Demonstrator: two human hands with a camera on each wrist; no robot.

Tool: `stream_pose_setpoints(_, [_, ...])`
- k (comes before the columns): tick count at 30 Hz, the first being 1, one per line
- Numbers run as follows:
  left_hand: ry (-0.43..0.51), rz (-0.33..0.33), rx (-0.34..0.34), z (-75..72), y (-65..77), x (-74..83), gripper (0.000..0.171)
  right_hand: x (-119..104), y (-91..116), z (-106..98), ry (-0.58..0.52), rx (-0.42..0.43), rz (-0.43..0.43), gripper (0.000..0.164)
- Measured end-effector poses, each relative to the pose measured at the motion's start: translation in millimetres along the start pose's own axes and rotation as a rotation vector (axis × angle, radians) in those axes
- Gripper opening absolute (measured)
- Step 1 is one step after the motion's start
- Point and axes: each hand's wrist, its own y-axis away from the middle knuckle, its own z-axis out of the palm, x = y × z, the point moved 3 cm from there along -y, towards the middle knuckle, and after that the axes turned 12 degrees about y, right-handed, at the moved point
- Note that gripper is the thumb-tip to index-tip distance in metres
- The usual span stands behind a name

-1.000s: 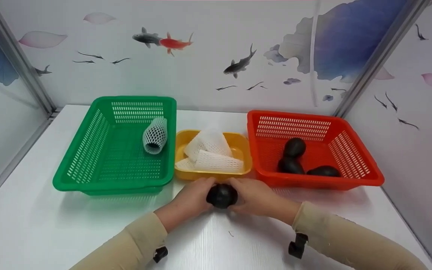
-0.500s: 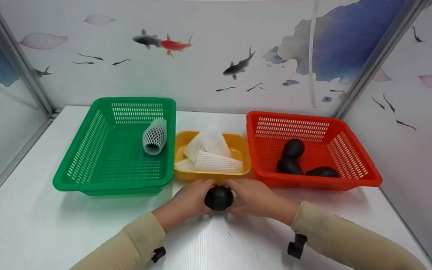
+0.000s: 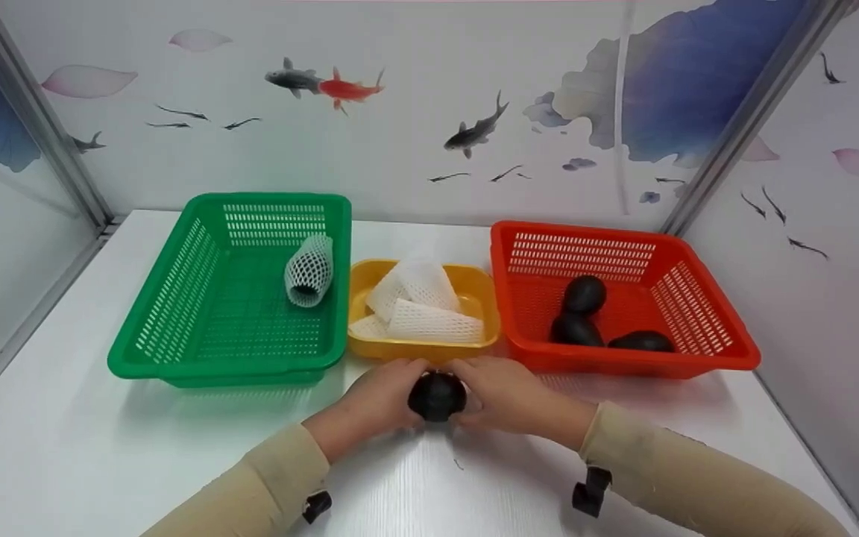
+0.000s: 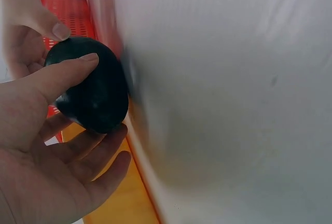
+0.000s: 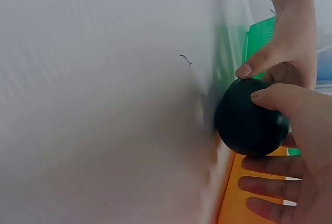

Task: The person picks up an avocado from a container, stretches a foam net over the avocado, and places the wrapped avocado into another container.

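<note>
A dark, smooth avocado (image 3: 437,397) is held between both hands low over the white table, in front of the yellow tray. My left hand (image 3: 379,397) grips its left side; in the left wrist view the thumb lies across the avocado (image 4: 98,92) and fingertips support it from beneath. On the other side my right hand (image 3: 505,395) grips it, thumb on the near face in the right wrist view, with several fingers spread below the avocado (image 5: 250,123). Its far side is hidden by the fingers.
On the left stands a green basket (image 3: 228,368) holding one avocado in a white foam net (image 3: 310,268). The yellow tray (image 3: 418,350) contains several white foam nets (image 3: 435,321). At right, a red basket (image 3: 623,359) holds dark avocados (image 3: 584,296). Printed walls enclose the table.
Since a second ago, the avocado has shifted slightly toward me and turned, showing a rounder end. Both hands keep their grip; over the last half second almost nothing has moved.
</note>
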Motion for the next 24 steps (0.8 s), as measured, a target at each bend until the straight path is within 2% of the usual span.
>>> stream_pose_setpoints(6, [-0.007,0.005,0.010,0.5,-2.0,2.6,0.066,2.1,-1.9,0.2,0.005,-0.003,0.029,0.063])
stream_pose_setpoints(17, [-0.013,-0.008,-0.016,-1.7,0.7,3.2,0.077,-2.0,-1.0,0.1,0.053,-0.010,-0.005,0.065])
stream_pose_setpoints(20, [-0.023,-0.011,-0.029,-0.9,1.4,3.0,0.077,-2.6,-0.7,0.8,0.058,-0.009,-0.014,0.065])
stream_pose_setpoints(24, [-0.050,0.019,-0.023,0.4,0.6,4.3,0.071,-3.0,-0.9,1.2,0.051,0.003,-0.013,0.062])
